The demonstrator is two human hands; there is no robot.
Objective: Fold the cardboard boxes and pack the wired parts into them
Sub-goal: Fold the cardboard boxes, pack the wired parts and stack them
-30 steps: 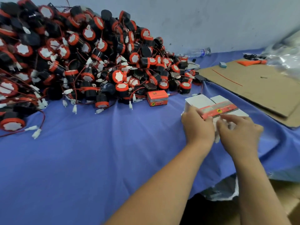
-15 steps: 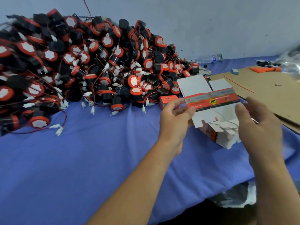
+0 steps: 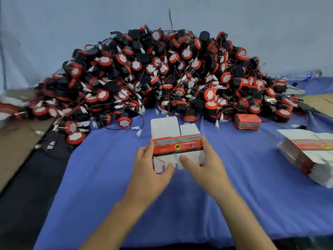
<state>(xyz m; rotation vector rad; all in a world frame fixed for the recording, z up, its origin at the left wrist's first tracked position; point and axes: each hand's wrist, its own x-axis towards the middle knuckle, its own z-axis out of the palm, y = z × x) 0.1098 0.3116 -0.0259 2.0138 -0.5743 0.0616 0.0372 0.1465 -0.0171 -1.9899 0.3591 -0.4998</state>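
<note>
A flat, unfolded cardboard box (image 3: 175,139), white with a red printed band, is held above the blue cloth (image 3: 108,186) in front of me. My left hand (image 3: 149,165) grips its left edge, thumb on the lower flap. My right hand (image 3: 205,163) holds the right edge, thumb across the lower flaps. Behind it rises a big pile of wired parts (image 3: 162,78), black and red round pieces with white connectors. A folded red box (image 3: 247,121) sits at the pile's right foot. A stack of flat boxes (image 3: 308,154) lies at the right.
Brown cardboard sheets lie at the left edge (image 3: 16,141) and far right (image 3: 320,103). A plastic bottle (image 3: 310,75) lies against the back wall. Loose parts (image 3: 75,136) and wires spill onto the cloth at the left.
My view has swung left, so the pile is now centred and the stack sits at the right. Both hands carried one flat box off the stack to the middle, in front of me.
</note>
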